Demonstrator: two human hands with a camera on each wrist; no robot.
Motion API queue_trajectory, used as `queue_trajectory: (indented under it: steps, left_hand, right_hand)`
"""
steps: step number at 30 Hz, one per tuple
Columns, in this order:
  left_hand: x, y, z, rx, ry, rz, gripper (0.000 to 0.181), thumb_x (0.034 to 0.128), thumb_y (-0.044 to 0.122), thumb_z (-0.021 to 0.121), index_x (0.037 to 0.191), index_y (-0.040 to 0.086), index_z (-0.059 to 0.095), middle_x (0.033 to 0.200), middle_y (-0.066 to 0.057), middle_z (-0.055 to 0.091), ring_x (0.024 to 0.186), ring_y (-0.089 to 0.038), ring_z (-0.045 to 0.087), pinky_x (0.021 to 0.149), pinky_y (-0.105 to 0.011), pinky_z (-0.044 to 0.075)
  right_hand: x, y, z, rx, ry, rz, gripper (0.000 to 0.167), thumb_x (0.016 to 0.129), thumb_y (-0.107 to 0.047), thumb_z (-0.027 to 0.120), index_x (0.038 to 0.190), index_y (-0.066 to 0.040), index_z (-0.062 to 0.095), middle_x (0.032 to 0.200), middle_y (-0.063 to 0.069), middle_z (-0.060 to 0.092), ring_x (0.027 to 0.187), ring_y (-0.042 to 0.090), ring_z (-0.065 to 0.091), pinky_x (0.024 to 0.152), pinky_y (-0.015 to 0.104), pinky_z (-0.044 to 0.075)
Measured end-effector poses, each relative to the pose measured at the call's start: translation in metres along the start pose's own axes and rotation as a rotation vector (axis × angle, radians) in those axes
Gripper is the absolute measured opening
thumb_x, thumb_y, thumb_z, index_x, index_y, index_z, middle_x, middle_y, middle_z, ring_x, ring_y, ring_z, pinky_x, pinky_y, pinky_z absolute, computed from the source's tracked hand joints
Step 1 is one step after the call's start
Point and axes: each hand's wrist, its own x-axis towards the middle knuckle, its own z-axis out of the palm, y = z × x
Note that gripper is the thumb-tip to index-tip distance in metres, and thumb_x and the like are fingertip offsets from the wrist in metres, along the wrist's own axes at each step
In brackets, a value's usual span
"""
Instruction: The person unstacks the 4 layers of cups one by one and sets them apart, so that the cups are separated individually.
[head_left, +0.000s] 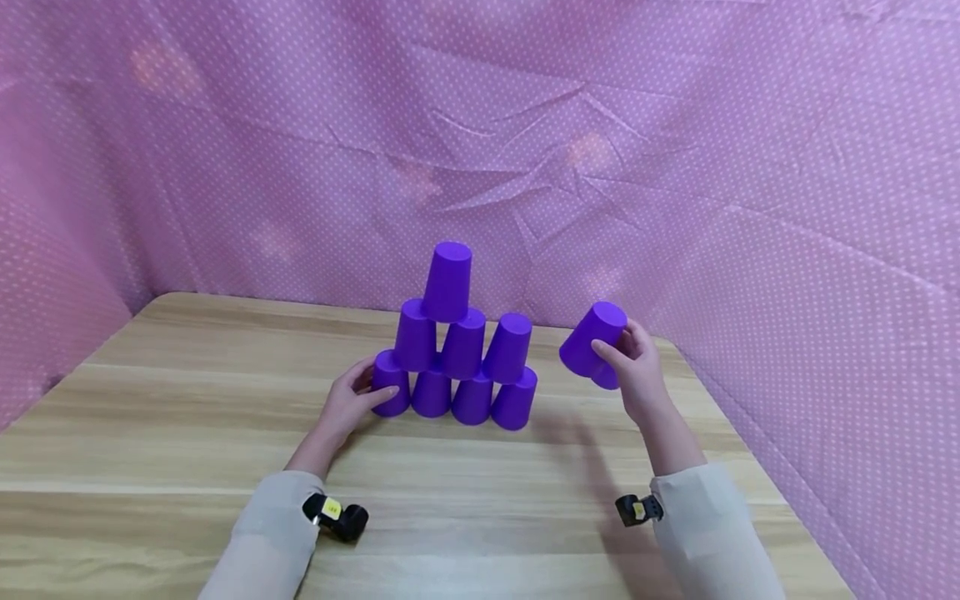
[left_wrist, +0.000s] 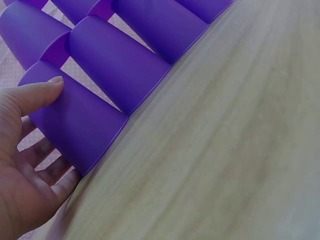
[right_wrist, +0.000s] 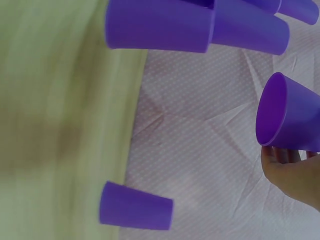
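Upside-down purple cups form a stepped stack: several in the bottom row, three in the second row (head_left: 462,343), one top cup (head_left: 447,283) across the second row's left and middle cups. My left hand (head_left: 351,398) holds the bottom row's leftmost cup (left_wrist: 75,120), thumb on its near side and fingers around its far side. To the right of the stack, my right hand (head_left: 637,367) grips a cup (head_left: 592,337) in the air, slightly tilted, mouth downward. The right wrist view shows this raised cup's open mouth (right_wrist: 272,110).
Another purple cup (right_wrist: 136,206) stands upside down on the wooden table (head_left: 450,508), mostly hidden behind the raised cup in the head view. Pink dotted cloth (head_left: 480,150) hangs behind the table and along both sides.
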Motion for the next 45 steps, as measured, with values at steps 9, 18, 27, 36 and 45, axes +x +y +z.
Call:
queue_trajectory:
  steps: [9, 18, 27, 36, 45]
  left_hand:
    - [0.0, 0.003, 0.0, -0.008, -0.004, 0.004, 0.062, 0.0763, 0.011, 0.066, 0.13, 0.002, 0.035, 0.125, -0.022, 0.038, 0.115, -0.031, 0.035, 0.097, -0.039, 0.028]
    - [-0.004, 0.002, 0.0, 0.002, 0.016, 0.084, 0.063, 0.0735, 0.025, 0.069, 0.127, 0.005, 0.041, 0.12, -0.022, 0.043, 0.11, -0.032, 0.039, 0.094, -0.041, 0.032]
    - [-0.004, 0.003, 0.003, -0.008, 0.017, 0.026, 0.061, 0.0745, 0.01, 0.066, 0.127, 0.0, 0.038, 0.122, -0.023, 0.041, 0.112, -0.032, 0.037, 0.095, -0.039, 0.03]
    - [-0.006, 0.004, 0.003, 0.006, 0.008, -0.001, 0.062, 0.0756, 0.012, 0.066, 0.129, 0.002, 0.036, 0.123, -0.022, 0.04, 0.114, -0.031, 0.036, 0.096, -0.039, 0.03]
    - [-0.005, 0.003, 0.004, 0.007, 0.016, -0.001, 0.061, 0.0754, 0.011, 0.066, 0.128, 0.002, 0.037, 0.123, -0.022, 0.041, 0.113, -0.031, 0.036, 0.096, -0.038, 0.03]
  right_hand:
    - [-0.014, 0.021, -0.019, 0.0, 0.052, 0.065, 0.045, 0.078, -0.001, 0.06, 0.118, -0.005, 0.039, 0.113, 0.008, 0.047, 0.106, 0.02, 0.043, 0.095, 0.035, 0.031]
    - [-0.025, 0.034, -0.039, -0.017, 0.079, 0.136, 0.04, 0.077, 0.003, 0.059, 0.111, -0.012, 0.042, 0.098, -0.006, 0.053, 0.097, 0.013, 0.045, 0.087, 0.026, 0.037]
    - [-0.024, 0.063, -0.076, -0.088, 0.062, 0.132, 0.049, 0.075, -0.006, 0.064, 0.117, -0.004, 0.039, 0.101, -0.001, 0.052, 0.094, 0.011, 0.048, 0.082, 0.024, 0.039]
    - [-0.01, 0.104, -0.122, -0.132, 0.128, 0.176, 0.057, 0.075, -0.011, 0.067, 0.123, -0.008, 0.036, 0.112, 0.007, 0.048, 0.1, 0.014, 0.045, 0.087, 0.026, 0.038]
    - [0.006, 0.14, -0.158, -0.064, 0.192, 0.16, 0.056, 0.069, -0.015, 0.073, 0.115, -0.011, 0.042, 0.105, 0.001, 0.052, 0.095, 0.01, 0.049, 0.077, 0.017, 0.043]
